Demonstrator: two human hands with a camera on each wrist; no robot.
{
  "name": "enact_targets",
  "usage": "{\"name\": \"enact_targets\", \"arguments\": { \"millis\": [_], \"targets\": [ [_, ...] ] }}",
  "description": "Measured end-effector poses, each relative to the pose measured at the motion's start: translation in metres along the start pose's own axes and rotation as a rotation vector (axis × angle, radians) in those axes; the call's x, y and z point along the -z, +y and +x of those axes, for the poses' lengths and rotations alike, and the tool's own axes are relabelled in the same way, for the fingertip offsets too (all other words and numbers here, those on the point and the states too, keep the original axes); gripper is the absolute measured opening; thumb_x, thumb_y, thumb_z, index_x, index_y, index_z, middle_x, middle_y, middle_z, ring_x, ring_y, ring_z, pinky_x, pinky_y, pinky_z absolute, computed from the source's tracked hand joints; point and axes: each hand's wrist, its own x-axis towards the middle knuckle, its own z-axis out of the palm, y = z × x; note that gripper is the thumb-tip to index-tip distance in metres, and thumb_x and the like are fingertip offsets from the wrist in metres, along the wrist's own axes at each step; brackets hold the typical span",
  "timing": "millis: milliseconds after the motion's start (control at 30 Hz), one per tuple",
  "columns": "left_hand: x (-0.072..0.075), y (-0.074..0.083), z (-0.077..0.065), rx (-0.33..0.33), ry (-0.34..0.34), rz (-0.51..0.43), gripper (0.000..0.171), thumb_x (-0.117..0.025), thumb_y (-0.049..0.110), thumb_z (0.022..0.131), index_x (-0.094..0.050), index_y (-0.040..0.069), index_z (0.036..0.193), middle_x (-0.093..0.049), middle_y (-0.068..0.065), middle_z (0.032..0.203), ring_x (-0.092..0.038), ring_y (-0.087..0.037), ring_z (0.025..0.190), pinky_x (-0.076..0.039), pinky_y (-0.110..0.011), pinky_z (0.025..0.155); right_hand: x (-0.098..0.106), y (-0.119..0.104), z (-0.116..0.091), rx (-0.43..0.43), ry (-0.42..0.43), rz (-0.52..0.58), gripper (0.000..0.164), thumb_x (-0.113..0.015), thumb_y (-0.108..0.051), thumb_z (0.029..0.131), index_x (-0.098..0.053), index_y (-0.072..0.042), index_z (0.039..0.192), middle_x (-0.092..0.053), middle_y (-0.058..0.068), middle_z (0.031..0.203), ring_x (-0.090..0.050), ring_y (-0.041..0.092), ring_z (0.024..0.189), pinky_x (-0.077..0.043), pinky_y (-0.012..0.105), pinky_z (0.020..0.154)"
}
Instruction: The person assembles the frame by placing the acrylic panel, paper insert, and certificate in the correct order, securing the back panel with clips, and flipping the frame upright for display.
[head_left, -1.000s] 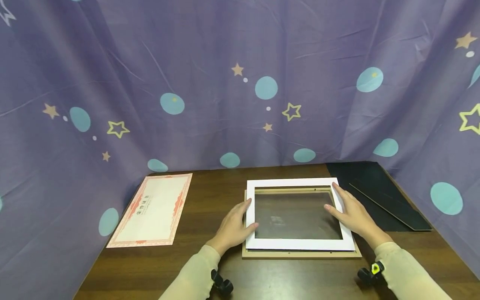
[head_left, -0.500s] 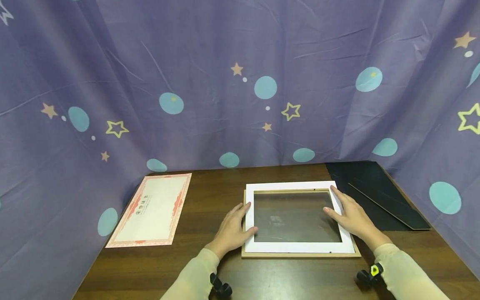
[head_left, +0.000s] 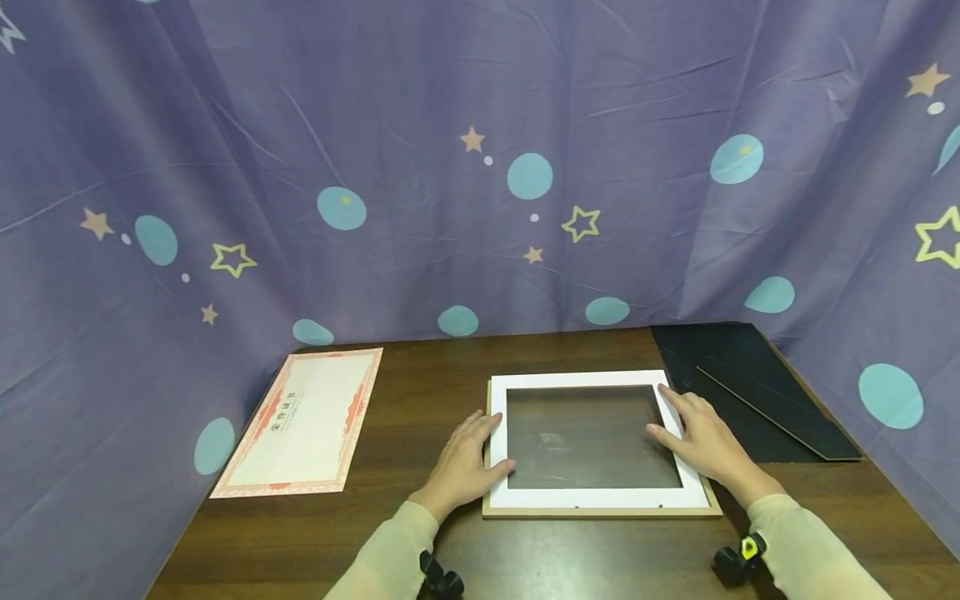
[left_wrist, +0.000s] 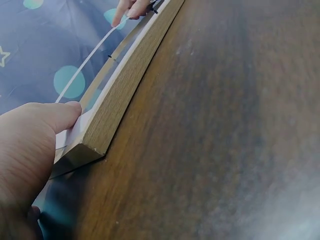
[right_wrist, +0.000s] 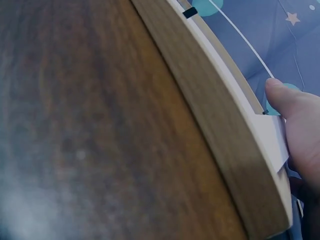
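A white mat board (head_left: 600,497) with a rectangular cutout lies over a light wooden picture frame (head_left: 600,513), its near edge inside the frame's front rail. Through the cutout shows a shiny grey pane (head_left: 592,437). My left hand (head_left: 467,460) holds the mat's left side, thumb on the inner border and fingers along the outer edge. On the opposite side my right hand (head_left: 705,437) holds the right border in the same way. In both wrist views, the frame's rail (left_wrist: 130,82) stands on the table, and the mat's far edge appears raised above it.
A certificate sheet (head_left: 307,425) with a red border lies at the left. Black backing board (head_left: 716,346) rests at the back right, with a loose edge angled across it. The brown table (head_left: 420,367) ends at a patterned purple curtain (head_left: 420,125).
Both hands have lowered the mat board toward me and down into the frame. Its far edge has sunk and now covers the frame's back rail. The certificate and black board stay put.
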Motion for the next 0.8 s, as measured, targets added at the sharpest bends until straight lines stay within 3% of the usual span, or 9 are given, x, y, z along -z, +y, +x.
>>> {"name": "enact_targets", "arguments": {
  "millis": [300, 500, 800],
  "targets": [
    [0.002, -0.008, -0.004, 0.027, -0.021, 0.013, 0.076, -0.071, 0.048, 0.082, -0.044, 0.015, 0.145, -0.045, -0.005, 0.146, -0.031, -0.028, 0.14, -0.03, -0.048, 0.11, -0.007, -0.005, -0.003, -0.013, 0.01, 0.002, 0.076, -0.068, -0.049, 0.085, -0.045, -0.006, 0.143, -0.057, 0.012, 0.108, -0.049, 0.025, 0.093, -0.043, 0.046, 0.077],
    [0.016, -0.023, -0.016, 0.069, -0.023, 0.004, 0.075, -0.073, 0.045, 0.082, -0.044, 0.016, 0.144, -0.044, -0.006, 0.146, -0.03, -0.028, 0.14, -0.031, -0.05, 0.109, -0.015, -0.024, 0.0, -0.016, -0.016, 0.014, 0.077, -0.066, -0.053, 0.086, -0.045, -0.007, 0.143, -0.057, 0.01, 0.11, -0.049, 0.023, 0.094, -0.045, 0.045, 0.078],
    [0.039, -0.049, -0.041, 0.116, -0.027, -0.001, 0.075, -0.075, 0.043, 0.082, -0.044, 0.018, 0.145, -0.042, -0.008, 0.148, -0.031, -0.029, 0.14, -0.03, -0.052, 0.109, -0.034, -0.054, 0.007, 0.043, -0.024, 0.053, 0.076, -0.068, -0.053, 0.084, -0.047, -0.008, 0.143, -0.056, 0.006, 0.107, -0.049, 0.019, 0.093, -0.047, 0.042, 0.079]
  ]
}}
